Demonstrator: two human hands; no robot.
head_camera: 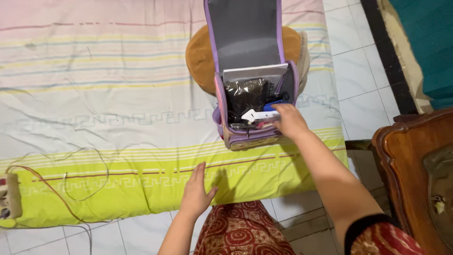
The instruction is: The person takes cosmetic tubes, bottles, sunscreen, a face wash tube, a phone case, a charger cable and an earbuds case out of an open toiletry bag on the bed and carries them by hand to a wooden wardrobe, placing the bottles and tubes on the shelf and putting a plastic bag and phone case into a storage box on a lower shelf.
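Observation:
A purple school bag (245,138) stands on the mattress with its grey-lined flap (245,33) thrown back. Inside I see a white book or board (255,72), a dark plastic packet (245,94), a white plastic item (252,116) and something blue (270,107). My right hand (290,122) reaches into the bag's front right corner, with its fingers closed on the white and blue items there. My left hand (196,191) rests flat with fingers apart on the yellow-green edge of the mattress (118,179), in front of the bag, holding nothing.
A brown round cushion (200,56) lies behind the bag. A power strip (9,196) with thin cables (71,189) sits at the mattress's left front. A carved wooden piece of furniture (415,160) stands at the right on the white tiled floor (354,71).

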